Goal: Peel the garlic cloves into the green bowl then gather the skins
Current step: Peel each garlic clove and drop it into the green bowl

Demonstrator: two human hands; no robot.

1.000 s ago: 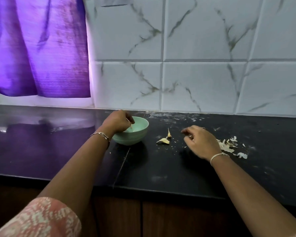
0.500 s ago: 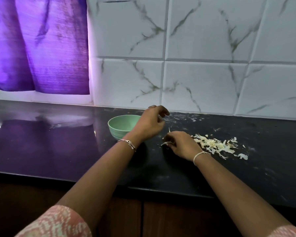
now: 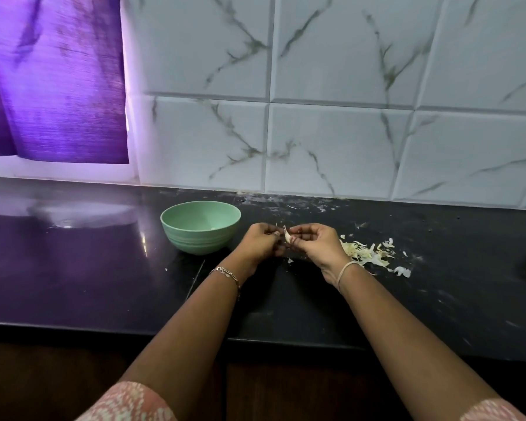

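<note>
my bowl is mint green, counter glossy black with whitish specks, skins pale cream, tiles white with grey marble veins, curtain purple, my sleeve pink with a white print.

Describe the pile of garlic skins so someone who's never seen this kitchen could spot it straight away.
Start at the black counter below the white marbled wall tiles. From the green bowl go right, past the left hand and the right hand, to the garlic skins lying just beyond. They form the only heap of pale, papery flakes; the bits around it are lone scraps.
</note>
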